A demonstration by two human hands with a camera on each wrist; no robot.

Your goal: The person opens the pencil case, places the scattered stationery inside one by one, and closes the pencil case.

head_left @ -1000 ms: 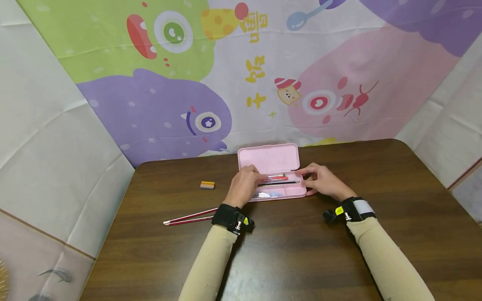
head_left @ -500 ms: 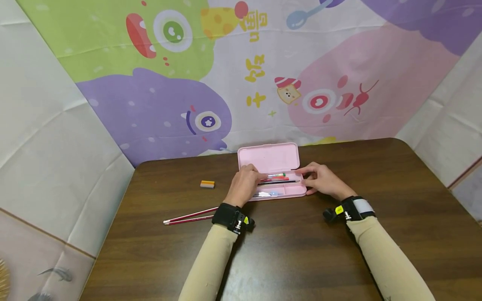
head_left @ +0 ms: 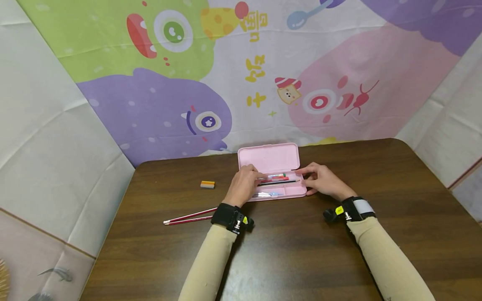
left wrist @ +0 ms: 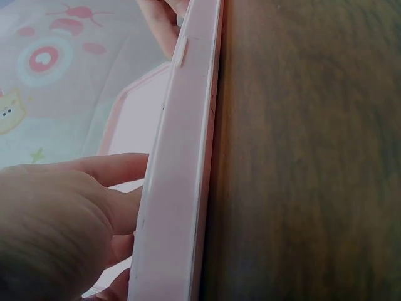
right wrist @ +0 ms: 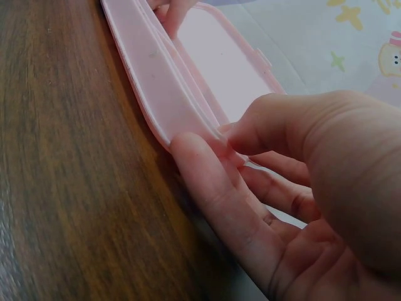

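Note:
A pink pencil case (head_left: 295, 191) lies with its lid (head_left: 268, 157) raised at the back. Inside it are a black pencil (head_left: 280, 182), a red pen (head_left: 282, 178) and a clear, blue-tipped item (head_left: 273, 194) in the front compartment. My left hand (head_left: 242, 186) reaches over the left end, fingers down inside at the pens; the front wall (left wrist: 172, 169) hides its fingertips in the left wrist view, so I cannot tell whether they pinch anything. My right hand (head_left: 325, 182) grips the right end, with the thumb (right wrist: 250, 128) at the rim and a finger (right wrist: 200, 163) along the outer wall.
Two red-and-white pencils (head_left: 188, 219) lie on the brown table (head_left: 286, 259), partly under the left wrist. An orange-and-grey eraser-like block (head_left: 207, 184) sits left of the case. A printed cloth (head_left: 256, 125) hangs behind the table's far edge.
Almost nothing differs: both hands stay at the case. The red pen and black pencil inside have shifted very slightly by the left fingers.

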